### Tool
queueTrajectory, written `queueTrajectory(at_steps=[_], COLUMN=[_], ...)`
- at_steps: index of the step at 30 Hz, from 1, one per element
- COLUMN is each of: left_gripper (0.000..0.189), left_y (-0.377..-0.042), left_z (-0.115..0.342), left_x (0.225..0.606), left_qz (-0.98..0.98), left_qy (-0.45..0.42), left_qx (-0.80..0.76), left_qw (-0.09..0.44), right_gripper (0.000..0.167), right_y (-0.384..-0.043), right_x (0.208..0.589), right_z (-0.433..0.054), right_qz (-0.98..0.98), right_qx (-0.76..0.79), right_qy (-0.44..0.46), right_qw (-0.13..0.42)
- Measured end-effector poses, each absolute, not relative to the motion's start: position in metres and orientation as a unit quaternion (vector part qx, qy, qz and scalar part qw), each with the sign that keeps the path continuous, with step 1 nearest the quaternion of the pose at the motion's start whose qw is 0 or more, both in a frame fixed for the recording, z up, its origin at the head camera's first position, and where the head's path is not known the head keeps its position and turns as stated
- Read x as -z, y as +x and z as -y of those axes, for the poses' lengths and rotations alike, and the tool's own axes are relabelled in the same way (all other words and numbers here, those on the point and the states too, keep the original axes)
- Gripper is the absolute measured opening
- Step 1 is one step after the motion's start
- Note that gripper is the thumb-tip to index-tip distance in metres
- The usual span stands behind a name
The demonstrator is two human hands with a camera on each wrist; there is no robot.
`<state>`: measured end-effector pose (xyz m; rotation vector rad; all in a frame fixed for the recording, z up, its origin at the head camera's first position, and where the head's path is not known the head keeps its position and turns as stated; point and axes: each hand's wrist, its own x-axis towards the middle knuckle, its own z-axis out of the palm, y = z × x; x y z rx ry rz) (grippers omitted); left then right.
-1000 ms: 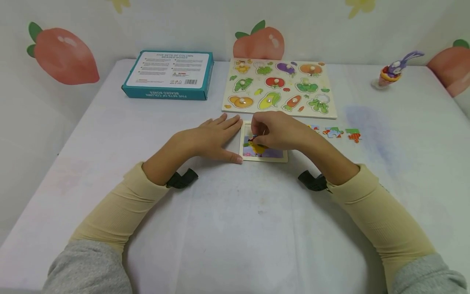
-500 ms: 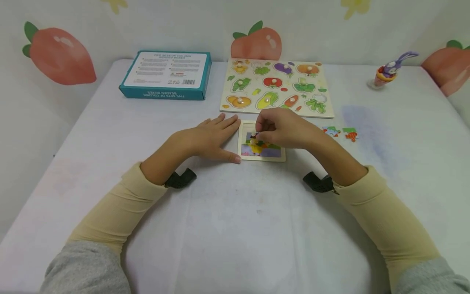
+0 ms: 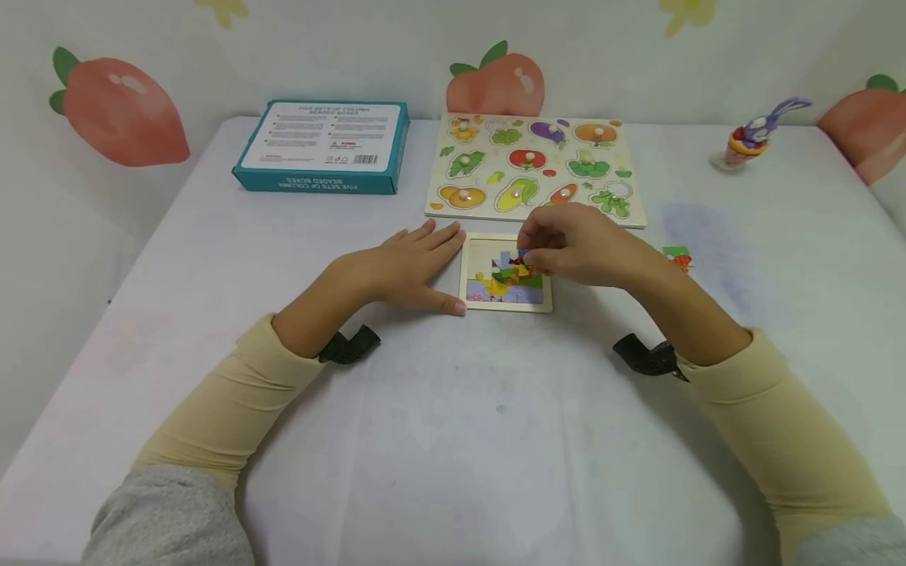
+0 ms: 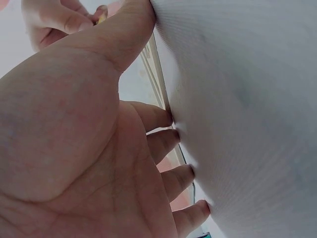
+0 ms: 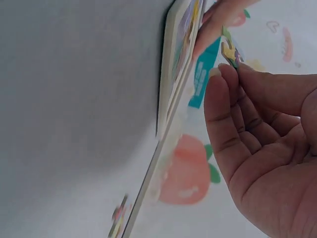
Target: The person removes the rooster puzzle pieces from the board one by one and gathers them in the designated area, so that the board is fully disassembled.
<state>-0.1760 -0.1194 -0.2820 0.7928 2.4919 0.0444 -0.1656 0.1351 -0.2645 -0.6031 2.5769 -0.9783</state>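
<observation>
A small square jigsaw tray (image 3: 507,308) with a pale wooden rim lies in the middle of the table. Joined pieces (image 3: 497,289) showing a yellow bird fill its lower part; bare board shows at the upper left. Flat on the table, my left hand (image 3: 405,271) spreads its fingers, with thumb and fingertips at the tray's left edge. My right hand (image 3: 583,245) is over the tray's right side. In the right wrist view, its thumb and fingers pinch a colourful jigsaw piece (image 5: 230,52), raised above the tray.
One loose jigsaw piece (image 3: 677,257) shows right of the tray, partly behind my right forearm. Behind the tray lies a vegetable peg puzzle board (image 3: 488,174). A teal-edged box (image 3: 322,145) is at the back left, and a rabbit figurine (image 3: 750,141) stands at the back right.
My right hand has moved right across the tray, still pinching a piece and uncovering more of the bird picture. Its forearm now hides some loose pieces seen before. My left hand stays in place.
</observation>
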Motion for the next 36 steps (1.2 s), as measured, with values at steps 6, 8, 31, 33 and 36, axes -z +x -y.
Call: queueTrajectory(at_steps=[6,8,31,33,36], left_gripper=[0.111,0.111,0.111,0.111,0.111], left_y=[-0.175,-0.175,-0.176,-0.175,-0.175], left_z=[0.12,0.12,0.121,0.12,0.12], left_x=[0.281,0.282,0.283,0.283,0.283], left_qz=[-0.92,-0.921,-0.919,-0.92,-0.921], left_qy=[0.292,0.291,0.292,0.289,0.287], left_qx=[-0.019,-0.019,-0.022,-0.02,-0.017], left_qw=[0.259,0.259,0.263,0.263,0.262], right_gripper=[0.006,0.006,0.013,0.013,0.011], right_y=[-0.161,-0.16,-0.157,-0.157,-0.159], right_x=[0.26,0.258,0.273,0.273,0.273], right_z=[-0.154,-0.159,-0.219,-0.223,-0.227], right_qz=[-0.897,-0.9,-0.912,-0.913,-0.916], right_qx=[0.368,0.365,0.318,0.313,0.305], right_qy=[-0.185,-0.179,-0.138,-0.14,-0.14], right_qw=[0.162,0.157,0.219,0.221,0.221])
